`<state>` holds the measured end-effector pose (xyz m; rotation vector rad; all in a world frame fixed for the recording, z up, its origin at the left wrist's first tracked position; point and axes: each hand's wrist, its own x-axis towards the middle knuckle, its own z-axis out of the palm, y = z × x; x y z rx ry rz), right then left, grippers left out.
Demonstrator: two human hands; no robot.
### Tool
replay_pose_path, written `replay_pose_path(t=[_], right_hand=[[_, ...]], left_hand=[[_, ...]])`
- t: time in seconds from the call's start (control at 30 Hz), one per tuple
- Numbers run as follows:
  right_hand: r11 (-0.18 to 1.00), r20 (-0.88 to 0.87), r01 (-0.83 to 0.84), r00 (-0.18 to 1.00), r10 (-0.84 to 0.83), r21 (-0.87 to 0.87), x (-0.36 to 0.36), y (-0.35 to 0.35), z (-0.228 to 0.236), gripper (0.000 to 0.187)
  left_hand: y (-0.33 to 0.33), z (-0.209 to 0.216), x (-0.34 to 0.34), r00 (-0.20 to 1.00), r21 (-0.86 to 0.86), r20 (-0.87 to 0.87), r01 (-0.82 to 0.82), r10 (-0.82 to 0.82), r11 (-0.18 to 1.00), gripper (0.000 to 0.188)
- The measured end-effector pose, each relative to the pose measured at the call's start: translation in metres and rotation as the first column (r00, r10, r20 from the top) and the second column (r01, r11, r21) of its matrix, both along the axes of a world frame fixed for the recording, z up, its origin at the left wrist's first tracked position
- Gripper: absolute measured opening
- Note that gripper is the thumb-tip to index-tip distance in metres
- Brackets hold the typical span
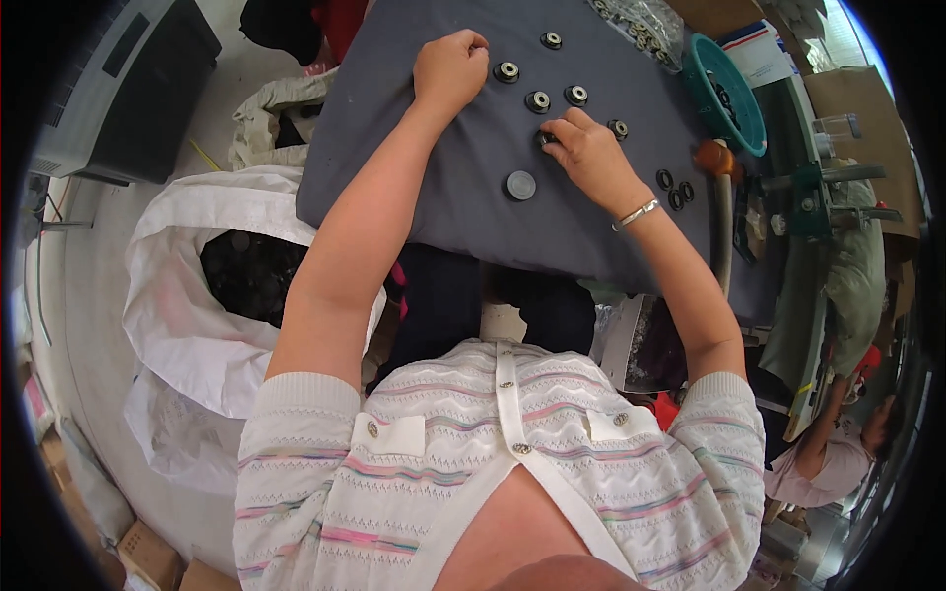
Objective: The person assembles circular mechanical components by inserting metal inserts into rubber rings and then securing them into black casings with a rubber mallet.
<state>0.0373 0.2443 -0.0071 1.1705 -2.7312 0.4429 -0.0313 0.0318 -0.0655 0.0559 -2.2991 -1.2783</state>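
My left hand [451, 74] is closed at the far left of the grey-covered table [379, 59]; anything inside its curled fingers is hidden. Between the thumb and fingertips of my right hand [591, 153] is a black roller [546, 138], mostly covered by the fingers. Several similar black rollers with shiny bearing centres stand beyond and around it, such as one roller [537, 101] between my hands and another roller [618, 128] beside my right hand. A grey round disc [519, 185] lies nearer to me. Three black rings [676, 199] rest right of my right wrist.
A hammer [721, 163] with an orange head lies at the right, below a teal basket [705, 64] of dark parts. A clear bag [645, 25] holds small metal pieces. Green clamp-like tool [810, 202] stands far right. White sack [163, 256] with black parts is at left. Another person [828, 463] is at right.
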Motion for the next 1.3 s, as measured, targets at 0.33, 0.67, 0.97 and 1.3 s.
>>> replay_pose_path(t=[0.33, 0.67, 0.97, 1.3], right_hand=[[0.995, 0.177, -0.056, 0.982, 0.071, -0.087, 0.061, -0.016, 0.002, 0.036], [0.822, 0.835, 0.353, 0.493, 0.244, -0.448, 0.046, -0.014, 0.002, 0.033], [0.564, 0.724, 0.457, 0.488, 0.488, -0.688, 0.032, -0.017, 0.029, 0.03], [0.418, 0.658, 0.513, 0.52, 0.544, -0.75, 0.015, -0.013, 0.029, 0.028]], left_hand=[[-0.002, 0.003, 0.0, 1.0, 0.052, -0.022, 0.012, -0.01, 0.999, 0.023], [-0.003, 0.002, 0.0, 1.0, 0.088, 0.018, 0.012, -0.013, 0.996, 0.022], [-0.004, 0.019, 0.001, 0.978, 0.25, -0.055, 0.21, -0.203, 0.945, 0.02], [0.011, 0.068, 0.07, 0.755, 0.148, -0.235, 0.65, -0.612, 0.746, 0.024]])
